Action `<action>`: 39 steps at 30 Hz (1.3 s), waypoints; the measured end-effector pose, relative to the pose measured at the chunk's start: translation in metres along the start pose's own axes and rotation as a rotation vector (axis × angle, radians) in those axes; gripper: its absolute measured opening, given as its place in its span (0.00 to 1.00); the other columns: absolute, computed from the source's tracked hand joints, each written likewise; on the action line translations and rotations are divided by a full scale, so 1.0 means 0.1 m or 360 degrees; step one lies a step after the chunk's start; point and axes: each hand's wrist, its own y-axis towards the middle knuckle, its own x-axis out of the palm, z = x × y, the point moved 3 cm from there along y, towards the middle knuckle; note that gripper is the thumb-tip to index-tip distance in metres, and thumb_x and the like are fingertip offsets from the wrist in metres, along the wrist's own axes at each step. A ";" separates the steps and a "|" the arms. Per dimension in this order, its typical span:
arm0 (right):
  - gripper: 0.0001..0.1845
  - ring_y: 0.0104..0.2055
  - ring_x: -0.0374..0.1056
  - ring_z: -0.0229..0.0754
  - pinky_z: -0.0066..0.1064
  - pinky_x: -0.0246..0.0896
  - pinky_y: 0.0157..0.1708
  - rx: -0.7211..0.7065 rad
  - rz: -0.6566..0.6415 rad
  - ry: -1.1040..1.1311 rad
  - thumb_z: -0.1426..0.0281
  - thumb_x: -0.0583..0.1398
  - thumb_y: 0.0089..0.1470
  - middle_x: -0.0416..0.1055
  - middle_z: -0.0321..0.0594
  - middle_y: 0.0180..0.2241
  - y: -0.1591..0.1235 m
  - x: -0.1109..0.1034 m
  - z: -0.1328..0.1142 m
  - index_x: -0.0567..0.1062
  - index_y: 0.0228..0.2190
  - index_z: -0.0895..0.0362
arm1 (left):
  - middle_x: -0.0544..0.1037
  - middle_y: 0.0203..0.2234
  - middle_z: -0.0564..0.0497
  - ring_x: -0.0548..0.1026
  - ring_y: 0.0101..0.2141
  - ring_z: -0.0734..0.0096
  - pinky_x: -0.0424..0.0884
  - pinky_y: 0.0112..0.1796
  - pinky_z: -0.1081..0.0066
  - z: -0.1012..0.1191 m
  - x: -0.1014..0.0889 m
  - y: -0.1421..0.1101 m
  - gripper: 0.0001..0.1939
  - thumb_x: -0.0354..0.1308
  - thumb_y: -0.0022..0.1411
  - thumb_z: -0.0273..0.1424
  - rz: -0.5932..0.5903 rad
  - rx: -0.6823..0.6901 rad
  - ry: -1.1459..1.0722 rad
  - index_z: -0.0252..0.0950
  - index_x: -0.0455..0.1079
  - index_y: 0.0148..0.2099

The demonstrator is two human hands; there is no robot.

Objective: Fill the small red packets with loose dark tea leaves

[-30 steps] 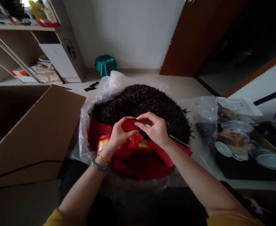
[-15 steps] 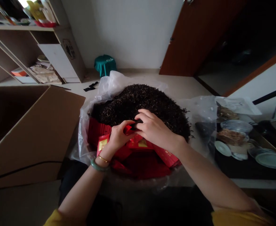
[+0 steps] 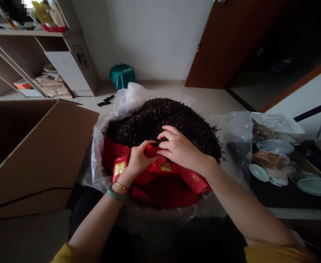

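A small red packet (image 3: 151, 150) is pinched upright between the thumb and fingers of my left hand (image 3: 140, 157), its mouth facing up. My right hand (image 3: 178, 148) hovers against the packet's right side, fingers apart and curved, with the lower fingertips at its mouth. Whether any leaf lies between those fingertips I cannot make out. Behind both hands rises a heap of dark, dry, twisted tea leaves (image 3: 168, 113). Below them are many red packets (image 3: 165, 195), some with gold labels, in a large container lined with clear plastic (image 3: 96, 160).
On the left stands an open cardboard box (image 3: 48, 157). Dishes and a clear bowl (image 3: 275, 147) occupy a dark tray at the right. A teal-covered bin (image 3: 122, 75) sits by the wall, near a shelf unit (image 3: 78, 65) and a brown door (image 3: 226, 40).
My right fingers have spread and lifted slightly from the packet's mouth. More of the red packet shows between my hands. My left hand keeps almost the same place.
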 end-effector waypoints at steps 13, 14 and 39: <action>0.04 0.31 0.71 0.39 0.31 0.67 0.34 0.0680 0.0499 0.1083 0.69 0.65 0.49 0.77 0.38 0.29 -0.08 0.21 0.19 0.80 0.29 0.56 | 0.74 0.24 0.54 0.69 0.25 0.75 0.67 0.26 0.76 0.13 0.03 -0.05 0.18 0.62 0.53 0.46 0.0160 -0.0247 -0.0726 0.35 0.71 0.32; 0.05 0.31 0.72 0.40 0.31 0.67 0.34 0.0681 0.0507 0.1115 0.69 0.64 0.49 0.78 0.39 0.29 -0.08 0.22 0.19 0.81 0.29 0.56 | 0.74 0.23 0.54 0.69 0.25 0.75 0.67 0.26 0.76 0.13 0.02 -0.04 0.18 0.60 0.55 0.46 0.0165 -0.0273 -0.0775 0.35 0.71 0.31; 0.03 0.25 0.69 0.37 0.29 0.65 0.28 0.0851 0.0305 0.1357 0.71 0.65 0.43 0.76 0.37 0.24 -0.06 0.29 0.25 0.78 0.24 0.58 | 0.78 0.23 0.52 0.72 0.23 0.75 0.68 0.26 0.76 0.14 0.06 -0.03 0.18 0.71 0.41 0.40 -0.0197 -0.0729 -0.0977 0.32 0.75 0.31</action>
